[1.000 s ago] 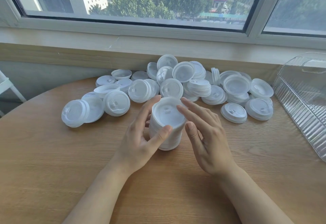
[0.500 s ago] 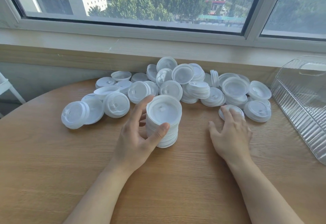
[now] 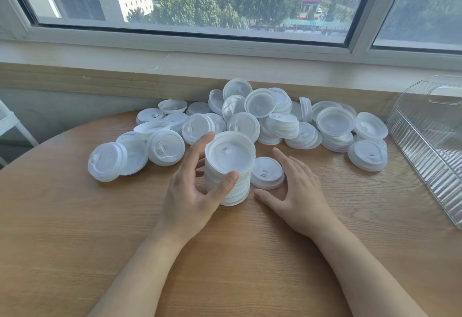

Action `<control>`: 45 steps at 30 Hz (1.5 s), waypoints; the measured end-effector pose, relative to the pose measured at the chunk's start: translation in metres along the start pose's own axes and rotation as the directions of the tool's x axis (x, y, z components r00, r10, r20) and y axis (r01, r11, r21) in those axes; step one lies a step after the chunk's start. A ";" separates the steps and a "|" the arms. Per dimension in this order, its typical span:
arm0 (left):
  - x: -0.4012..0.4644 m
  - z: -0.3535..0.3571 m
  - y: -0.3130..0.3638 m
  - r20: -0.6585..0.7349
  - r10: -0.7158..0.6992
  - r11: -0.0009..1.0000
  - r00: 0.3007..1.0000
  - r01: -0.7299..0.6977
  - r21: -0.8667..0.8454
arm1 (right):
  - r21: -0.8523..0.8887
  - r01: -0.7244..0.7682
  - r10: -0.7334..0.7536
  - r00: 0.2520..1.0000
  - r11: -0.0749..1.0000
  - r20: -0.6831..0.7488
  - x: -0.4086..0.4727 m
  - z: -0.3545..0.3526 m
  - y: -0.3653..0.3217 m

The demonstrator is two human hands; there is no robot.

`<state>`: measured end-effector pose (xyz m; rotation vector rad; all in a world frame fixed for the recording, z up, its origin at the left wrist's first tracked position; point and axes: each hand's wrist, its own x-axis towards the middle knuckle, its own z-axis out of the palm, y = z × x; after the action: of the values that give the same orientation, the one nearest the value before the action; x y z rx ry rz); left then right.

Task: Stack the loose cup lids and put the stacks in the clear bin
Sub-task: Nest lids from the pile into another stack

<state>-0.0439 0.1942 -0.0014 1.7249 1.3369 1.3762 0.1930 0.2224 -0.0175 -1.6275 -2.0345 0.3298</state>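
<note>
White plastic cup lids (image 3: 250,121) lie heaped along the far edge of the round wooden bench (image 3: 75,229), under the window sill (image 3: 150,61); most are loose, a few sit in short nested piles. One tall stack (image 3: 228,169) stands upright near the bench centre, in front of the heap. Left hand (image 3: 192,191) grasps it, thumb on the near side, fingers curled round the far side. Right hand (image 3: 297,191) is released, fingers straight, palm down on the bench, cupped round a single lid (image 3: 267,173) lying flat just beside the stack on its right; it touches or nearly touches that lid, can't tell which.

Progress, as I judge it: early. One stack built, approx. a few dozen lids left, and the clear bin (image 3: 430,141) at the right edge of the bench shows no lids inside, though part of it is out of frame. Left to do: add the single lid, finish stacking, move stacks into the bin.

Nothing blocks the path from stack to bin except the right end of the heap, which sits just beside the bin wall. A white frame (image 3: 12,126) shows off the left edge, well apart.
</note>
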 end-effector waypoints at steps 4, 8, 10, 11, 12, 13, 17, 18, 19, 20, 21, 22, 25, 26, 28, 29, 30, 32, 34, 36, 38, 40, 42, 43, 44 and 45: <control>0.001 0.001 0.000 0.001 0.004 1.000 1.000 -0.004 0.000 | 0.052 0.032 -0.032 0.999 0.998 -0.005 0.000 0.000 -0.001; 0.001 0.001 0.000 0.011 -0.004 1.000 1.000 0.004 -0.018 | 0.226 0.052 -0.045 0.998 0.973 -0.038 -0.001 -0.005 -0.001; 0.001 0.001 0.000 0.011 0.000 1.000 1.000 0.000 -0.017 | 0.346 0.085 -0.052 0.993 0.934 -0.104 -0.002 -0.007 -0.004; 0.001 0.000 0.001 0.012 0.002 1.000 1.000 -0.002 -0.016 | 0.398 0.102 -0.042 0.987 0.912 -0.158 -0.003 -0.007 -0.006; 0.001 0.001 0.001 0.014 0.003 1.000 1.000 -0.003 -0.015 | 0.443 0.111 -0.017 0.977 0.890 -0.211 -0.003 -0.007 -0.009; 0.001 0.001 0.001 0.016 0.004 1.000 1.000 -0.004 -0.015 | 0.485 0.112 0.013 0.969 0.867 -0.248 -0.003 -0.008 -0.010; 0.001 0.000 0.001 0.024 0.007 1.000 1.000 -0.006 -0.011 | 0.645 0.106 0.073 0.967 0.757 -0.244 -0.004 -0.009 -0.017; 0.001 0.000 0.001 0.023 0.009 1.000 1.000 -0.009 -0.010 | 0.664 0.102 0.078 0.969 0.741 -0.236 -0.005 -0.010 -0.019; 0.002 0.000 0.001 0.023 0.010 1.000 1.000 -0.010 -0.009 | 0.665 0.096 0.083 0.969 0.741 -0.233 -0.005 -0.010 -0.020; 0.002 0.000 0.001 0.023 0.011 1.000 1.000 -0.011 -0.007 | 0.647 0.090 0.091 0.966 0.758 -0.241 -0.005 -0.011 -0.020; 0.002 0.000 0.001 0.023 0.014 1.000 1.000 -0.014 -0.004 | 0.611 0.086 0.099 0.960 0.787 -0.263 -0.005 -0.011 -0.020; 0.001 0.000 0.001 0.025 0.019 1.000 1.000 -0.019 0.001 | 0.563 0.089 0.098 0.951 0.822 -0.294 -0.005 -0.010 -0.020; 0.000 0.001 0.001 0.035 0.027 0.999 0.999 -0.028 0.020 | 0.374 0.165 0.013 0.903 0.912 -0.430 -0.007 -0.012 -0.022; 0.000 0.002 0.001 0.038 0.026 0.999 0.999 -0.027 0.026 | 0.303 0.205 -0.034 0.873 0.931 -0.487 -0.008 -0.014 -0.023; -0.002 0.002 0.001 0.042 0.018 0.999 0.999 -0.019 0.033 | 0.190 0.273 -0.113 0.799 0.943 -0.590 -0.010 -0.016 -0.025; -0.002 0.003 0.001 0.044 0.015 0.999 0.999 -0.017 0.037 | 0.148 0.300 -0.143 0.762 0.943 -0.631 -0.011 -0.018 -0.027; -0.003 0.003 0.001 0.046 0.014 0.999 0.999 -0.016 0.042 | 0.105 0.324 -0.176 0.728 0.940 -0.662 -0.012 -0.019 -0.028; -0.004 0.004 0.004 0.051 0.009 0.999 0.999 -0.012 0.051 | 0.030 0.363 -0.242 0.679 0.931 -0.693 -0.015 -0.019 -0.033; -0.005 0.006 0.006 0.063 0.016 0.998 0.998 -0.020 0.055 | -0.013 0.399 -0.299 0.663 0.917 -0.686 -0.018 -0.018 -0.039; -0.005 0.007 0.008 0.072 0.032 0.998 0.997 -0.035 0.053 | -0.037 0.439 -0.352 0.664 0.898 -0.660 -0.020 -0.016 -0.043; -0.004 0.007 0.009 0.078 0.045 0.997 0.996 -0.049 0.054 | -0.048 0.472 -0.393 0.668 0.880 -0.631 -0.021 -0.015 -0.046; -0.005 0.008 0.009 0.080 0.057 0.996 0.995 -0.061 0.058 | -0.046 0.494 -0.417 0.674 0.868 -0.610 -0.021 -0.014 -0.047; -0.005 0.007 0.010 0.078 0.064 0.996 0.995 -0.068 0.052 | -0.042 0.503 -0.424 0.676 0.863 -0.602 -0.020 -0.014 -0.047; -0.005 0.007 0.011 0.078 0.066 0.996 0.995 -0.070 0.050 | -0.041 0.505 -0.425 0.676 0.862 -0.602 -0.020 -0.015 -0.047; -0.004 0.007 0.011 0.080 0.068 0.996 0.994 -0.072 0.050 | -0.041 0.507 -0.426 0.674 0.861 -0.603 -0.020 -0.015 -0.047; -0.005 0.007 0.011 0.085 0.067 0.996 0.994 -0.072 0.051 | -0.043 0.508 -0.427 0.671 0.860 -0.606 -0.020 -0.016 -0.047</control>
<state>-0.0330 0.1870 0.0044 1.8595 1.2900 1.3019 0.1649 0.1890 0.0139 -0.8952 -1.7822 -0.2248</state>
